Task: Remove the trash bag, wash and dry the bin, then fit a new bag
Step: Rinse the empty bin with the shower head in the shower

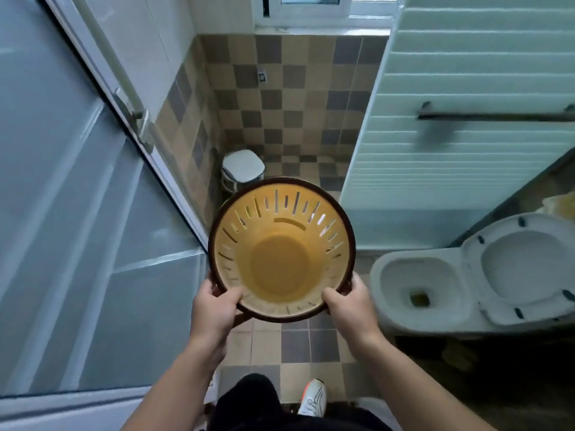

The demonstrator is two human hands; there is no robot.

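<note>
Head view, looking down into a bathroom. Person is standing on the checkered tile floor (pixel 295 340), holding a yellow bin (pixel 281 253) up in front of the body w/ both hands. Bin is round, dark brown rim, slotted walls, open mouth facing the camera; inside is looking bare, no bag in it.

Left hand (pixel 214 309) is gripping the near-left part of the rim, thumb lying over the inner wall, fingers wrapping underneath. Right hand (pixel 350 303) is gripping the near-right part of the rim the same way, thumb inside. Both forearms are reaching up from the bottom of the frame.

Beyond the bin, a small lidded trash can (pixel 242 169) w/ a white top is sitting on the floor by the tiled wall. Toilet (pixel 435 290) is standing to the right, seat and lid raised. Frosted glass door (pixel 77 244) is filling the left side. Towel bar (pixel 497 115) is showing on the pale right-hand wall. One white sneaker (pixel 314 398) is showing at bottom centre.
</note>
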